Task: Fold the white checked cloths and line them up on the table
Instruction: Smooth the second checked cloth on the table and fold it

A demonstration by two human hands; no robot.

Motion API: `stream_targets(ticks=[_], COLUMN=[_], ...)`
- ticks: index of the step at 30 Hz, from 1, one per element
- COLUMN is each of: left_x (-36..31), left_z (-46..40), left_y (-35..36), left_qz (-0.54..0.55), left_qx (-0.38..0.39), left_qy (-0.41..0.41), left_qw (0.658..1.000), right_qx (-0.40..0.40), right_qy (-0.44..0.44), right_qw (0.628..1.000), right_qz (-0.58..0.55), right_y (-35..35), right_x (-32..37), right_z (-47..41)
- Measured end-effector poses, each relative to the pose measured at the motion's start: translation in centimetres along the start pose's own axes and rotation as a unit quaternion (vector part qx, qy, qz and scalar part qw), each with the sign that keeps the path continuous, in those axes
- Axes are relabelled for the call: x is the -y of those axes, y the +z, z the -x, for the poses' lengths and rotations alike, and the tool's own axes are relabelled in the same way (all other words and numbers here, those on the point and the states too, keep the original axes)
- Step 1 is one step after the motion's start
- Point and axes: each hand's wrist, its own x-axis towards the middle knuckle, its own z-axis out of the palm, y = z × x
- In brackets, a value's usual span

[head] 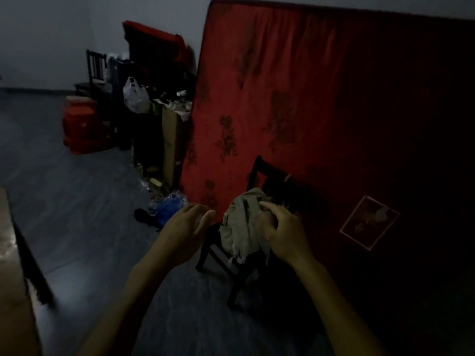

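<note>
room: dim, dark grey floor [77, 206], pale wall behind
mattress: big red flowered mattress [321, 98] stood on edge, leaning on the wall, fills the right side; square label patch [369, 222] low on it
table: light wooden table [10, 265] at left edge, only a strip in view
clutter: back left, dark chair [96, 73], red boxes [82, 124], tall cardboard box [171, 140], white plastic bag [135, 95], blue plastic bag [171, 207] on the floor
near chair: dark wooden chair [246, 253] in front of the mattress, under the hands
cloth: pale bunched cloth [241, 227], check pattern too dark to confirm, held up over the near chair, hanging left of and below the right hand, not on the table
right hand: right hand [284, 231] fingers curled shut over the cloth's right side, bunch gripped in the fist
left hand: left hand [189, 227] just left of the cloth, apart from it, fingers loosely bent; something pale at the fingertips, cannot tell if it pinches anything
</note>
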Motion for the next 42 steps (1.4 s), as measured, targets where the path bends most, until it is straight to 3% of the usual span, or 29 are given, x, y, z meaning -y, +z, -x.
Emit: stream_targets(ticks=[7,15,23,30,39,42], left_x=[5.4,11.9,15.7,21.2,29.0,31.2], left_z=[-8.8,-16.8,-16.4,-11.4,-3.7,-2.0], left_y=[1.6,2.2,-2.8,-6.6,-12.5,-13.8], left_qz=[-0.018,-0.111,-0.149,-0.147,-0.105,-0.092], left_qx=[-0.038,-0.118,-0.247,-0.369,-0.481,-0.494], left_qy=[-0.059,-0.229,-0.425,-0.489,-0.572,-0.590], left_qw=[0.997,0.960,0.858,0.776,0.656,0.632], right_qx=[0.055,0.192,0.319,0.431,0.500,0.525], right_qy=[-0.054,-0.182,-0.319,-0.423,-0.556,-0.557], right_qw=[0.994,0.952,0.865,0.761,0.642,0.624], right_qz=[-0.080,-0.151,-0.220,-0.239,-0.170,-0.153], right_y=[7.4,17.6,25.8,35.9,46.4,49.7], right_x=[-2.3,-2.8,5.9,14.9,26.3,29.2], right_z=[-13.0,-28.1,-35.2,-34.5,-29.6,-28.7])
